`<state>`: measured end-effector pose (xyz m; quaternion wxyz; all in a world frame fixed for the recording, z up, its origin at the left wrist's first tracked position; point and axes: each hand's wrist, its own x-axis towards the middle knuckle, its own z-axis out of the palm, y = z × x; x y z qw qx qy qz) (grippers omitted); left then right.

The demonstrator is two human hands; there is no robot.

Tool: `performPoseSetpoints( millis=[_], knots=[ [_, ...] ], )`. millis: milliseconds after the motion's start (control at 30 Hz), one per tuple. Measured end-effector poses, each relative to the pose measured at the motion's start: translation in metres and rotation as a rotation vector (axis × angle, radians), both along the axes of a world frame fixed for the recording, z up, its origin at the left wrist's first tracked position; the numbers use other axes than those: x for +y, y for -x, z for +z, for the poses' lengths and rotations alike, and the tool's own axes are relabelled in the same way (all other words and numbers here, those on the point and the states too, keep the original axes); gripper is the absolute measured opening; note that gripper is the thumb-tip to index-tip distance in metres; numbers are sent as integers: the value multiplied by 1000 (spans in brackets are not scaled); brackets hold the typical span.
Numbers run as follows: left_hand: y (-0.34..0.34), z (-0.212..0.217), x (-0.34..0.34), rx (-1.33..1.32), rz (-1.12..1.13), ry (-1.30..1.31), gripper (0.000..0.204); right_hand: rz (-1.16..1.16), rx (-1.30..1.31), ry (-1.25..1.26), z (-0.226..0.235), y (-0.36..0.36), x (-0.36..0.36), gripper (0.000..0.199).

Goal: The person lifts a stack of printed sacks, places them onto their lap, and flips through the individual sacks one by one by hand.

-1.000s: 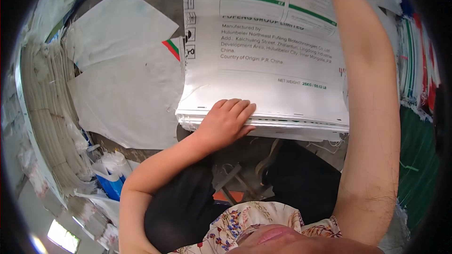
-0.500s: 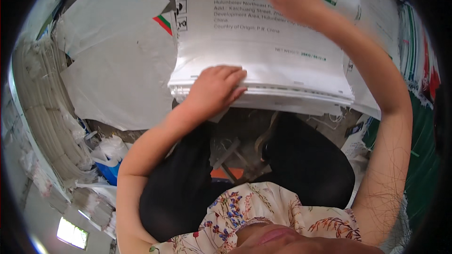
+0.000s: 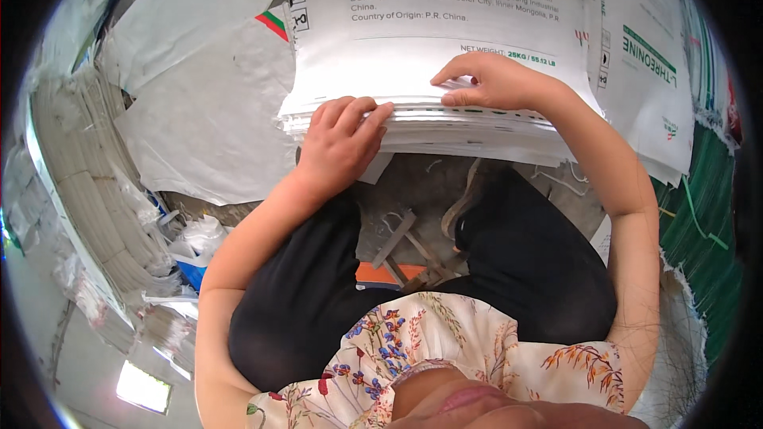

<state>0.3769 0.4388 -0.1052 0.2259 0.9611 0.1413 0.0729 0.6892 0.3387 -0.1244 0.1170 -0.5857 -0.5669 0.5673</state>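
A stack of flat white printed sacks point(image 3: 381, 48) lies in front of me, its layered near edge toward my knees. My left hand point(image 3: 342, 143) is at the left part of that edge, its fingers bent over the top layers. Over the right part, my right hand point(image 3: 497, 83) rests with thumb and forefinger spread apart, the thumb at the edge and the forefinger on the top sack. Its other fingers are partly hidden behind the forefinger.
More printed sacks point(image 3: 648, 71) lie to the right, beside green material point(image 3: 699, 214). Plain white sheets point(image 3: 211, 119) cover the left side. A tall layered pile point(image 3: 79, 183) stands at far left, near a blue and white container point(image 3: 191, 262). A small wooden-legged stool point(image 3: 397, 242) shows between my knees.
My right hand has come down from the far part of the top sack to its near edge. My left hand stays at the edge. The view has shifted slightly.
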Motion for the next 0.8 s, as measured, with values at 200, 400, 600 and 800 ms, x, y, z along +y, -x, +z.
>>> performPoseSetpoints(
  millis=[200, 400, 600, 800],
  knots=[
    [-2, -1, -3, 1, -24, -21, 59, 21, -34, -1, 6, -1, 1, 47],
    [3, -8, -3, -34, -10, -81, 56, -168, -346, -134, 10, 4, 11, 31],
    [0, -11, -4, -67, 26, -153, 56, -94, -78, -338, -3, -11, -3, 33],
    [-9, -4, -1, -52, 65, -156, 57, 13, -86, -277, 14, -8, 3, 29]
  ],
)
